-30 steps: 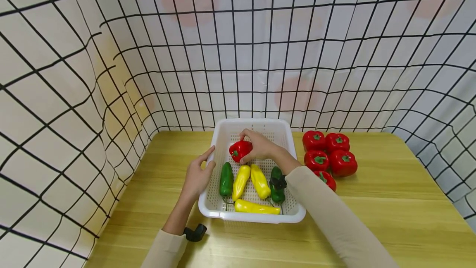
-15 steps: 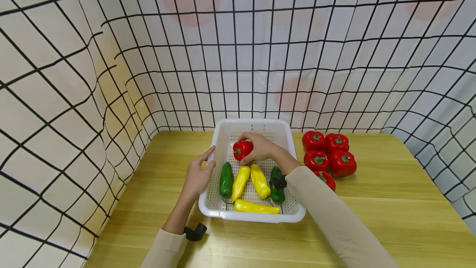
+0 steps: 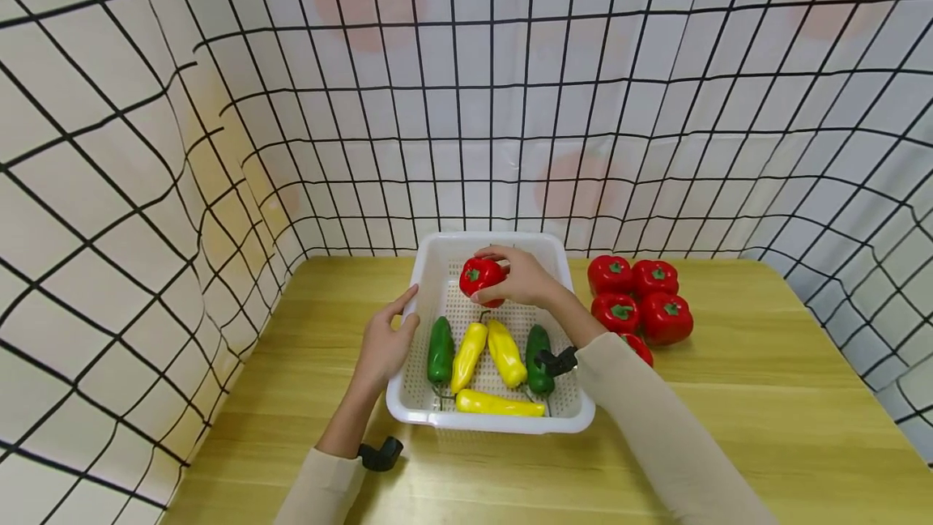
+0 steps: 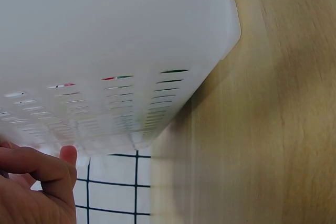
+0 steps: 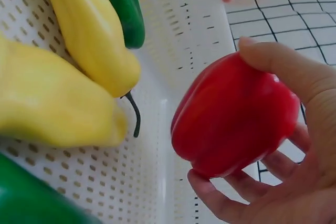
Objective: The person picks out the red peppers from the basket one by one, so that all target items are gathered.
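My right hand [image 3: 521, 278] holds a red bell pepper [image 3: 481, 280] over the far part of a white perforated plastic basket [image 3: 492, 424]. In the right wrist view, thumb and fingers curl round the red bell pepper [image 5: 236, 116], above the basket floor. At the basket's left side, my left hand [image 3: 386, 345] grips the rim; its bent fingers show outside the wall in the left wrist view. Inside the basket stand two yellow peppers [image 3: 469, 357] between two green peppers [image 3: 440, 353]. Another yellow pepper [image 3: 499, 403] lies crosswise along the near wall.
Several red bell peppers [image 3: 665, 318] sit grouped on the wooden table [image 3: 736, 411], right of the basket. Behind and to the sides rises a black-lined grid over white sheeting [image 3: 488, 120]. Black wrist mounts [image 3: 381, 454] are on both arms.
My right hand has shifted the red bell pepper slightly right and toward the far wall, turning its stem more upward. My left hand stays at the rim.
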The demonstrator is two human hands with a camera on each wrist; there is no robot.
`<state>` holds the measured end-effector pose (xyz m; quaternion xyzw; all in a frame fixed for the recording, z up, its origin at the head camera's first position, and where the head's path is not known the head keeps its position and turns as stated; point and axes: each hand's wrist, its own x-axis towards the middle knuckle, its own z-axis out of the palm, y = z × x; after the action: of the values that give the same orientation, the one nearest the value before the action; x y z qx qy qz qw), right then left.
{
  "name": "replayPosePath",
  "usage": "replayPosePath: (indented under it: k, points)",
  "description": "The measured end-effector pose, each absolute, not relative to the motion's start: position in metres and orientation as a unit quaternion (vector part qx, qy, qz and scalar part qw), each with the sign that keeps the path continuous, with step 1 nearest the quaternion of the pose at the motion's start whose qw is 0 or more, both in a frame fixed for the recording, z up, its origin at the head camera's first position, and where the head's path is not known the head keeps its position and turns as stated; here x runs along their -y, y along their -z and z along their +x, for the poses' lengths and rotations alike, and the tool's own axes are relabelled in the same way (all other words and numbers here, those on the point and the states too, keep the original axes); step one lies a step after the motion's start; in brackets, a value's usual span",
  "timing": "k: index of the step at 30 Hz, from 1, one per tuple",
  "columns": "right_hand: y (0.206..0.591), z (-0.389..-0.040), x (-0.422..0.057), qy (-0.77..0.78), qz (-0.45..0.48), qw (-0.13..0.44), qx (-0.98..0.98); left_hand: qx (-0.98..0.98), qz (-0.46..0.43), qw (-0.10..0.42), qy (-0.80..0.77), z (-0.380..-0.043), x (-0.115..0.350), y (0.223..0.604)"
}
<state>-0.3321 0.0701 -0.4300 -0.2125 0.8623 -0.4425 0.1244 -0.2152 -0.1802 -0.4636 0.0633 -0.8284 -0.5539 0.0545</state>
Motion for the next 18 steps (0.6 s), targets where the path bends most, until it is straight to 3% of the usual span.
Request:
replayPosePath:
  k: [18]
  points:
    - [0.402,-0.304,-0.101,0.524,-0.210,0.094,-0.820,0.828,0.066,0.052,0.555,-0.215,0.181,0.465]
